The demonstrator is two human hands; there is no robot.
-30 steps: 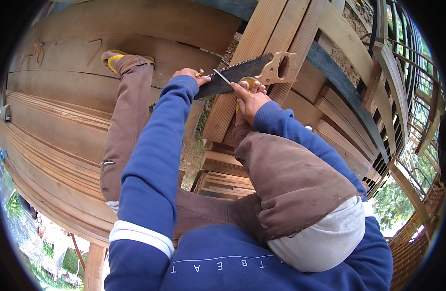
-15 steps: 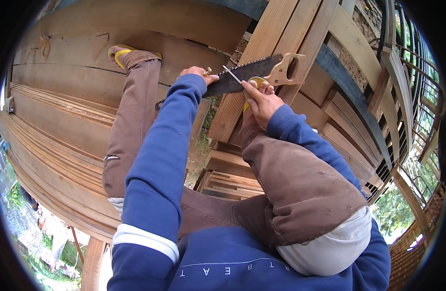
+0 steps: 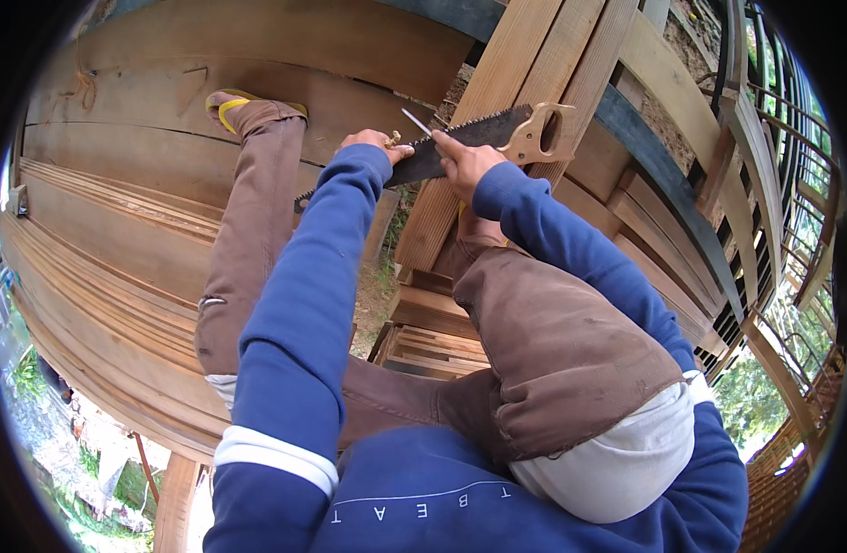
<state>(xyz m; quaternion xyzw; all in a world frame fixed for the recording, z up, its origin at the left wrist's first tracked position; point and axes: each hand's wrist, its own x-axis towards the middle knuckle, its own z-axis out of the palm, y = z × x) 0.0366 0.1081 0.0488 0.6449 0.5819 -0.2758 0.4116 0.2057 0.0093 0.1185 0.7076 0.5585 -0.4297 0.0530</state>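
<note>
A handsaw [image 3: 497, 129] lies teeth up across the wooden beams, its pale wooden handle [image 3: 532, 138] to the right. My left hand [image 3: 368, 146] is closed on the blade toward its narrow end. Beside its fingers shows a small tan piece I cannot make out. In my right hand [image 3: 471, 168] is a slim metal file [image 3: 417, 121], slanting across the toothed edge with its tip out past the blade. My right foot is beneath the right hand and mostly hidden. My left foot [image 3: 244, 109], in a yellow-strapped flip-flop, rests on wide boards.
Thick beams [image 3: 520, 60] run away under the saw. Stacked planks [image 3: 119, 267] lie along the left, and shorter boards [image 3: 437, 346] below the middle. A gap showing ground [image 3: 377, 295] opens between the boards. Slats and dark metal bars [image 3: 796, 120] stand at the right.
My right hand has moved left and slightly up along the saw, carrying the file farther past the teeth. The left hand keeps its hold; the saw has barely shifted.
</note>
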